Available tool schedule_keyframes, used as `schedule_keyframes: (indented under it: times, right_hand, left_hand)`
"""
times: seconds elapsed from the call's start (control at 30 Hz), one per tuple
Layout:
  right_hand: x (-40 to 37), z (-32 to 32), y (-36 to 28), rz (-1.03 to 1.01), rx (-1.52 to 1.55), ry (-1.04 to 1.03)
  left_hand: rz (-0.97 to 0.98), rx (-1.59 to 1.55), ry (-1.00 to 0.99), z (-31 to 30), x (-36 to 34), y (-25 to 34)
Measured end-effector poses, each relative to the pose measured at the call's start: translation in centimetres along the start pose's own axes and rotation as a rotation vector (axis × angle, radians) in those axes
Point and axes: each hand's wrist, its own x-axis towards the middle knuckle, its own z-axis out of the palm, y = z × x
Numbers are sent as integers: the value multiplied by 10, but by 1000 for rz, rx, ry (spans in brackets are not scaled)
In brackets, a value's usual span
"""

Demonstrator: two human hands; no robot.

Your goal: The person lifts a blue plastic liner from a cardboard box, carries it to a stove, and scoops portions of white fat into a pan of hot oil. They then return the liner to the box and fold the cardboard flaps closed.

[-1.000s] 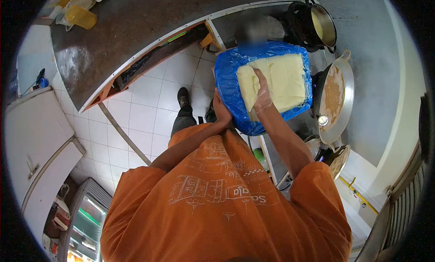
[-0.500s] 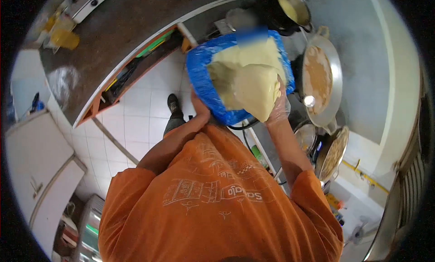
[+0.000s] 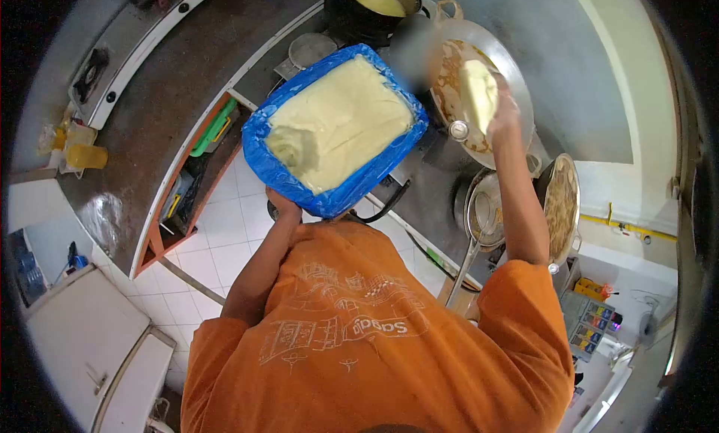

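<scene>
Right hand (image 3: 505,117), dough (image 3: 478,95) now over pan (image 3: 523,89); left hand (image 3: 283,204) half-hidden beneath tub (image 3: 262,162)

We see a dark counter (image 3: 165,96) curving from the near left to the far right. On its far left sits a hob (image 3: 127,44), and nearer, a yellow jug (image 3: 86,156). At the far end stand a pot (image 3: 374,6) and a lid (image 3: 311,50). To the right lie a big pan (image 3: 524,96), a small pan (image 3: 487,208) and a flat pan (image 3: 562,205). Below is the tiled floor (image 3: 217,223).
</scene>
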Motion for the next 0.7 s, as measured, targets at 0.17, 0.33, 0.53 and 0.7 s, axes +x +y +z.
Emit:
schedule_keyframes:
  times: [0.17, 0.33, 0.53, 0.7]
  right_hand:
    - [50, 6, 24, -148, -481, -116]
    - [112, -7, 43, -478, -1553, 89]
    - [108, 20, 54, -389, -1584, 209]
    - [165, 8, 77, -450, -1555, 92]
  left_hand:
    - [-15, -89, 9, 14, -12, 19]
    - [-41, -113, -12, 21, -20, 31]
    - [-6, -29, -31, 10, -14, 19]
    - [33, -76, -50, 17, -16, 25]
